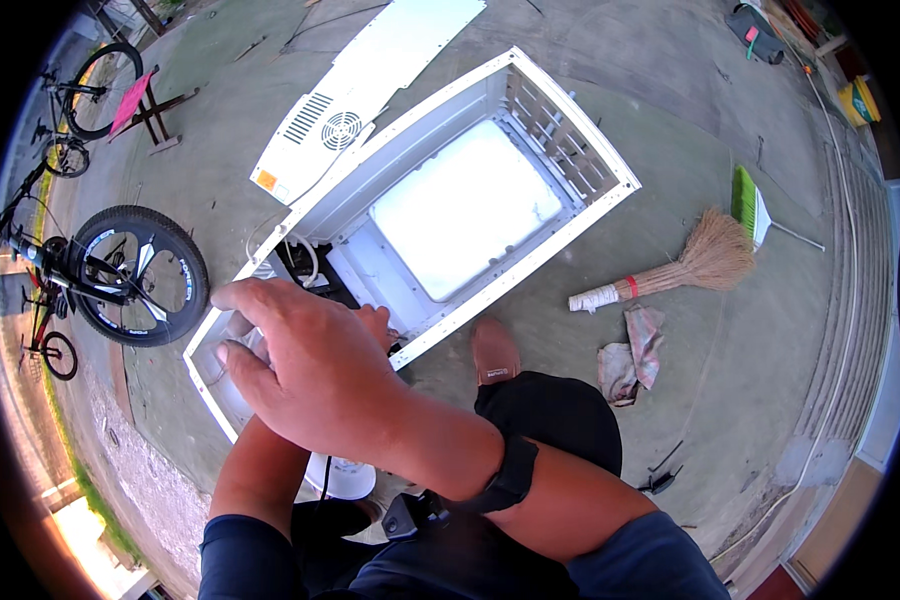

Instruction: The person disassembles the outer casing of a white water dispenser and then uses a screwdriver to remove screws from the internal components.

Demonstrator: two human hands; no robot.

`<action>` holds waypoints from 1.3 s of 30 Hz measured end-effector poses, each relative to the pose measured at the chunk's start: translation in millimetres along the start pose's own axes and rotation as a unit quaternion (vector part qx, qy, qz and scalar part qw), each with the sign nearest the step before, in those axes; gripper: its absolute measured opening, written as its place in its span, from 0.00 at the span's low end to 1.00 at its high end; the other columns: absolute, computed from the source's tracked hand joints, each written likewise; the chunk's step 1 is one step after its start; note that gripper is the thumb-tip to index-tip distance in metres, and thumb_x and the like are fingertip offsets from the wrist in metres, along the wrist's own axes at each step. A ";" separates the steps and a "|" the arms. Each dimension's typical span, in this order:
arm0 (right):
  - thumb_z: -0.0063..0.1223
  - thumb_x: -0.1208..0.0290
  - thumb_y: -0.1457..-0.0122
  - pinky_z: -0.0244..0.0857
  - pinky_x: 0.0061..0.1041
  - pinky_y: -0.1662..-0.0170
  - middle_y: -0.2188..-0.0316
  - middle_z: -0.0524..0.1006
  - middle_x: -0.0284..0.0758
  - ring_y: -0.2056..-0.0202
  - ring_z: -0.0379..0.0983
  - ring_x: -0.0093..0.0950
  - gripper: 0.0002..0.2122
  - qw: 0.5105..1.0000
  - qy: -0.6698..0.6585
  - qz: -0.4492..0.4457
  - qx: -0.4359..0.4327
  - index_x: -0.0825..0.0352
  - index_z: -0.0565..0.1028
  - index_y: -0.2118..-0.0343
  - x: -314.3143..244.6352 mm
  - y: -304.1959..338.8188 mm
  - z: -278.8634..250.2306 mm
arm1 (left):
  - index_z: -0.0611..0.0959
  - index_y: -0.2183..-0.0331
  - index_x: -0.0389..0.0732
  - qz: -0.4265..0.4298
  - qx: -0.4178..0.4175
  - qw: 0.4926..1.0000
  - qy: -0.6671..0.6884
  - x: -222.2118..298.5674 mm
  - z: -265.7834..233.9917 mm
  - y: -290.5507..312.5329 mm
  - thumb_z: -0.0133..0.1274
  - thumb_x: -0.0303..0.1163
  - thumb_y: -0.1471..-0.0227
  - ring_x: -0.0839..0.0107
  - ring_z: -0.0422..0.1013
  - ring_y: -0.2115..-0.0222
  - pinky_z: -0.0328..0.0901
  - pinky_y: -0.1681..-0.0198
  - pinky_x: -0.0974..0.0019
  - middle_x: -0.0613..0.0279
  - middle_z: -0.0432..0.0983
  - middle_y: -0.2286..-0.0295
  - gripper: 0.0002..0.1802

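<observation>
A large white metal cabinet (pixel 450 310) lies in front of me with its open side up. A pale rectangular panel (pixel 470 205) sits inside it. My right hand (pixel 315 365) is over the cabinet's near left end, thumb and bent fingers apart, with nothing visible between them. My left forearm passes beneath it, so the arms cross. Only some fingers of my left hand (pixel 375 325) show, inside the cabinet near its dark lower section (pixel 335 292); what they touch is hidden. A pale hose (pixel 310 262) curves beside that section.
A white sheet-metal panel (pixel 370 90) with a round grille lies beyond the cabinet. To the right are a straw broom (pixel 710 255), a green brush (pixel 745 205) and rags (pixel 632 360). Bicycles (pixel 135 275) stand at left. My shoe (pixel 495 350) is beside the cabinet's near side.
</observation>
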State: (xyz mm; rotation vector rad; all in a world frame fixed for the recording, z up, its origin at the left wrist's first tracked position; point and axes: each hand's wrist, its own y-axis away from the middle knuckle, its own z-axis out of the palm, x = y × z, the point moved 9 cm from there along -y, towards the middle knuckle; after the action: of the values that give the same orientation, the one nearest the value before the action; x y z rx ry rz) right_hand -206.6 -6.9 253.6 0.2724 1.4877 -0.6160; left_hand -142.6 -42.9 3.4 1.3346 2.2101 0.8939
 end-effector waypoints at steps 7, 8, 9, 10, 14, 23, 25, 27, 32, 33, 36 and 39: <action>0.56 0.71 0.43 0.71 0.37 0.57 0.59 0.77 0.49 0.62 0.78 0.44 0.17 1.000 0.008 0.016 -0.024 0.72 0.71 0.52 1.9 0.6 3.3 | 0.78 0.59 0.39 0.056 0.137 0.987 0.064 -44.6 87.7 -32.7 0.53 0.36 0.45 0.49 0.76 0.60 0.71 0.58 0.51 0.49 0.74 0.60 0.13; 0.57 0.71 0.43 0.71 0.38 0.55 0.59 0.77 0.50 0.59 0.77 0.47 0.17 0.999 0.014 0.017 -0.023 0.73 0.71 0.53 1.8 0.7 0.0 | 0.78 0.59 0.39 0.058 0.121 0.990 0.045 -32.5 67.3 -25.3 0.53 0.36 0.45 0.49 0.76 0.60 0.71 0.58 0.50 0.49 0.75 0.60 0.14; 0.57 0.71 0.43 0.71 0.38 0.55 0.59 0.77 0.50 0.59 0.77 0.47 0.17 1.000 0.013 0.017 -0.020 0.73 0.71 0.53 1.0 0.9 -1.3 | 0.78 0.59 0.39 0.053 0.105 0.992 0.036 -24.3 54.2 -19.8 0.53 0.37 0.44 0.49 0.76 0.60 0.71 0.58 0.50 0.49 0.75 0.61 0.14; 0.57 0.71 0.43 0.71 0.38 0.55 0.59 0.77 0.50 0.59 0.77 0.47 0.17 1.000 0.012 0.016 -0.020 0.73 0.71 0.52 0.5 1.2 -1.1 | 0.78 0.59 0.39 0.048 0.092 0.994 0.029 -17.0 41.8 -13.3 0.53 0.38 0.44 0.49 0.76 0.60 0.71 0.58 0.50 0.49 0.75 0.61 0.14; 0.57 0.71 0.43 0.71 0.39 0.55 0.59 0.77 0.50 0.59 0.77 0.47 0.17 1.000 0.014 0.015 -0.024 0.73 0.71 0.52 -0.6 1.5 -1.1 | 0.79 0.59 0.39 0.021 0.055 0.998 0.021 1.9 3.9 8.2 0.54 0.40 0.43 0.50 0.76 0.60 0.71 0.59 0.50 0.50 0.76 0.61 0.15; 0.53 0.70 0.40 0.72 0.34 0.57 0.57 0.78 0.50 0.66 0.81 0.37 0.17 0.999 0.020 0.012 -0.039 0.72 0.72 0.51 -0.3 1.1 3.1 | 0.78 0.58 0.39 -0.002 0.033 0.999 0.023 9.8 -26.2 21.6 0.54 0.42 0.41 0.51 0.76 0.59 0.70 0.58 0.51 0.49 0.77 0.61 0.17; 0.54 0.70 0.41 0.72 0.34 0.58 0.58 0.78 0.50 0.66 0.81 0.37 0.17 0.999 0.008 0.008 -0.046 0.72 0.72 0.51 -3.3 1.9 10.7 | 0.76 0.56 0.38 -0.008 0.030 0.999 0.026 -0.4 -22.8 27.7 0.53 0.41 0.40 0.51 0.74 0.57 0.69 0.56 0.52 0.49 0.76 0.59 0.17; 0.54 0.70 0.41 0.72 0.35 0.58 0.58 0.78 0.49 0.67 0.81 0.37 0.17 0.999 0.014 0.010 -0.039 0.72 0.72 0.51 0.1 1.5 6.0 | 0.75 0.55 0.38 0.011 0.031 0.999 0.029 4.7 -20.6 19.1 0.52 0.40 0.40 0.52 0.73 0.56 0.68 0.55 0.52 0.49 0.74 0.58 0.17; 0.54 0.70 0.41 0.72 0.35 0.58 0.58 0.78 0.48 0.67 0.81 0.36 0.17 0.999 0.021 0.008 -0.030 0.71 0.72 0.51 2.1 1.4 -2.0 | 0.72 0.52 0.37 0.050 0.037 0.997 0.037 14.2 -23.7 7.2 0.50 0.38 0.39 0.54 0.70 0.53 0.65 0.52 0.54 0.48 0.71 0.54 0.18; 0.55 0.71 0.41 0.72 0.35 0.59 0.59 0.78 0.48 0.67 0.81 0.36 0.17 0.999 0.021 0.005 -0.030 0.71 0.72 0.50 -1.5 1.0 0.8 | 0.71 0.51 0.37 0.049 0.038 0.997 0.039 9.9 -24.0 13.2 0.50 0.37 0.39 0.54 0.69 0.52 0.64 0.51 0.54 0.48 0.70 0.53 0.19; 0.56 0.72 0.43 0.72 0.35 0.60 0.60 0.78 0.48 0.65 0.80 0.39 0.17 1.000 0.022 0.000 -0.012 0.71 0.72 0.52 -6.9 -0.6 -5.4 | 0.69 0.49 0.37 0.072 0.045 0.995 0.059 9.5 -21.4 19.5 0.49 0.36 0.38 0.55 0.67 0.50 0.62 0.49 0.55 0.48 0.68 0.51 0.20; 0.57 0.72 0.44 0.71 0.37 0.59 0.63 0.78 0.46 0.64 0.78 0.44 0.15 1.000 -0.009 0.006 0.005 0.71 0.72 0.55 -4.7 -8.9 -19.4 | 0.67 0.47 0.36 0.110 0.061 0.988 0.089 6.0 -13.5 25.9 0.48 0.35 0.38 0.56 0.66 0.48 0.61 0.47 0.56 0.48 0.66 0.49 0.21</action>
State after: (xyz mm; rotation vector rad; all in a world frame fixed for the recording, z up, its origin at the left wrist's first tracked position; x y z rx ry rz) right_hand -227.6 -2.9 258.2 0.2838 1.4658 -0.6146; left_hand -137.6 -33.1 31.1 1.6399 2.3151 1.0056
